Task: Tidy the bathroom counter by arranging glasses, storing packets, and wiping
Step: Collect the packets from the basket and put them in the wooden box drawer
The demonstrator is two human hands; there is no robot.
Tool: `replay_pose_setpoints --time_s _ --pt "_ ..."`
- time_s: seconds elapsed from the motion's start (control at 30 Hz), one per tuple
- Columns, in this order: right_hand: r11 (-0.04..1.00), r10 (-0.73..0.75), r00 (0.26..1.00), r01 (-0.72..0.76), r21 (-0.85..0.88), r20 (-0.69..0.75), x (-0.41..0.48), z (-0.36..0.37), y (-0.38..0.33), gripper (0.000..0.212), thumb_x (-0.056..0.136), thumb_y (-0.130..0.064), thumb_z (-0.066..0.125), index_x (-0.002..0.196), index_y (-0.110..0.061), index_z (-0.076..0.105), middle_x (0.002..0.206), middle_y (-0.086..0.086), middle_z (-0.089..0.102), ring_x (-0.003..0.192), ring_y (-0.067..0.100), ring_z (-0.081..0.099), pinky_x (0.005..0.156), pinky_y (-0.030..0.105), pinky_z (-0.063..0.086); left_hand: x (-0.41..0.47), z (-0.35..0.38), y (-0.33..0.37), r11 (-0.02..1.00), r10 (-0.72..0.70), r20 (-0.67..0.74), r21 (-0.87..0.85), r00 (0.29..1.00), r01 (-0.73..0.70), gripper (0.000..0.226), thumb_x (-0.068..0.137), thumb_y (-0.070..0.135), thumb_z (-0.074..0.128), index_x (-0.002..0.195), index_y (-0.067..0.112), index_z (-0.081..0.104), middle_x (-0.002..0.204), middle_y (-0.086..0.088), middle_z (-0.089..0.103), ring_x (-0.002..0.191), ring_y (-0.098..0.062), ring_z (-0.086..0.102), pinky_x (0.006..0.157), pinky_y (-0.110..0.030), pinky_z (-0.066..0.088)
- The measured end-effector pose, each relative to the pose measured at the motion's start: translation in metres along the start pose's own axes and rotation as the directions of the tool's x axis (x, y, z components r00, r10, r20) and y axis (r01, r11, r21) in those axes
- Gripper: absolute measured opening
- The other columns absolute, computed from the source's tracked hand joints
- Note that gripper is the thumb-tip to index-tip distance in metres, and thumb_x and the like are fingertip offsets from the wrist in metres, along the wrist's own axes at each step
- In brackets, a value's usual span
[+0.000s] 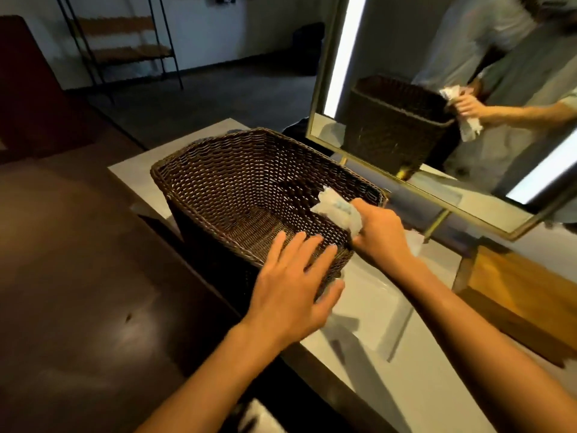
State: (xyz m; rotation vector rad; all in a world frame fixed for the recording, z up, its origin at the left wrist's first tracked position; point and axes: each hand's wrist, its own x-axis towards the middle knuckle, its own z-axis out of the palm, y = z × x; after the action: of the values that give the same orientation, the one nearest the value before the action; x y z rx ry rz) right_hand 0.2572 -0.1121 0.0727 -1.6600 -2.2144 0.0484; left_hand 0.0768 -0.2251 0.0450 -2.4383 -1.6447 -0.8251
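A dark brown wicker basket (218,189) stands on the pale bathroom counter (131,173), and nothing lies inside it. My left hand (293,282) rests flat on the basket's near rim with fingers spread, its thumb down the outer wall. My right hand (381,235) is closed around a bunch of white packets (337,209), held over the basket's right rim. More white packet material shows below that fist.
A gold-framed mirror (437,195) stands at the back right and reflects the basket and the person. A white sink basin (368,307) lies under my forearms. A wooden shelf (515,295) sits at the right. A dark surface (78,276) fills the left.
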Motion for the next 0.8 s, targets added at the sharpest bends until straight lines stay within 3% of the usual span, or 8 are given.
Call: replay_pose_setpoints --time_s 0.1,0.17,0.33,0.4,0.53,0.7,0.8 --pt "0.996 -0.010 1.000 0.011 0.093 -0.015 -0.008 -0.004 0.007 0.021 0.084 -0.034 0.071 0.100 -0.022 0.064 0.094 0.001 0.073 0.090 0.021 0.069 0.072 0.037 0.055 -0.009 0.013 0.029 0.981 -0.037 0.167 0.196 0.985 0.004 0.081 0.087 0.060 0.048 0.154 0.016 0.031 0.160 -0.014 0.031 0.146 -0.035 0.033 0.118 -0.057 0.028" --pt "0.991 0.011 1.000 -0.007 0.135 -0.029 -0.017 -0.011 0.016 0.020 0.084 -0.029 0.071 0.101 -0.019 0.067 0.095 0.003 0.074 0.091 0.021 0.068 0.072 0.033 0.053 -0.016 0.018 0.028 0.959 -0.064 0.225 0.285 0.972 -0.003 0.091 0.084 0.057 0.057 0.156 0.016 0.022 0.164 -0.014 0.019 0.147 -0.036 0.030 0.115 -0.057 0.027" --pt "0.994 0.070 0.997 -0.068 0.091 -0.018 -0.056 -0.019 0.060 0.012 0.085 -0.021 0.071 0.095 -0.015 0.070 0.091 0.009 0.072 0.085 0.026 0.066 0.063 0.024 0.037 -0.021 0.022 0.029 0.938 -0.099 0.211 0.347 0.972 0.020 0.090 0.080 0.055 0.064 0.155 0.018 0.029 0.162 -0.012 0.028 0.143 -0.035 0.039 0.111 -0.058 0.032" --pt "0.987 0.135 0.991 -0.136 0.087 0.025 -0.077 -0.023 0.097 0.013 0.086 -0.022 0.071 0.098 -0.017 0.070 0.093 0.007 0.073 0.086 0.023 0.066 0.065 0.022 0.040 -0.017 0.023 0.035 0.923 -0.119 0.206 0.385 0.971 0.031 0.087 0.083 0.056 0.058 0.156 0.019 0.027 0.162 -0.012 0.028 0.144 -0.035 0.037 0.113 -0.059 0.028" --pt "0.957 0.272 0.956 -0.280 0.070 0.108 -0.120 -0.041 0.182 0.014 0.089 -0.024 0.071 0.102 -0.025 0.070 0.097 0.001 0.072 0.087 0.019 0.065 0.072 0.032 0.054 -0.012 0.022 0.051 0.899 -0.220 0.184 0.420 0.958 0.126 0.082 0.083 0.059 0.043 0.155 0.023 0.030 0.158 -0.012 0.035 0.143 -0.036 0.037 0.112 -0.061 0.021" --pt "0.871 0.483 0.856 -0.491 -0.001 0.186 -0.171 -0.065 0.300 0.029 0.088 -0.029 0.073 0.115 -0.028 0.066 0.108 0.001 0.069 0.093 0.020 0.064 0.079 0.038 0.058 -0.002 0.031 0.079 0.872 -0.356 0.157 0.409 0.921 0.267 0.087 0.079 0.067 0.036 0.151 0.019 0.038 0.156 -0.018 0.035 0.144 -0.045 0.027 0.112 -0.065 0.016" --pt "0.830 0.549 0.805 -0.557 -0.031 0.226 -0.185 -0.072 0.360 0.026 0.089 -0.029 0.070 0.115 -0.029 0.064 0.108 0.001 0.069 0.095 0.021 0.064 0.081 0.039 0.056 0.018 0.054 0.115 0.914 -0.308 0.205 0.333 0.929 0.230 0.085 0.080 0.068 0.034 0.149 0.018 0.041 0.156 -0.017 0.035 0.145 -0.044 0.025 0.115 -0.063 0.015"
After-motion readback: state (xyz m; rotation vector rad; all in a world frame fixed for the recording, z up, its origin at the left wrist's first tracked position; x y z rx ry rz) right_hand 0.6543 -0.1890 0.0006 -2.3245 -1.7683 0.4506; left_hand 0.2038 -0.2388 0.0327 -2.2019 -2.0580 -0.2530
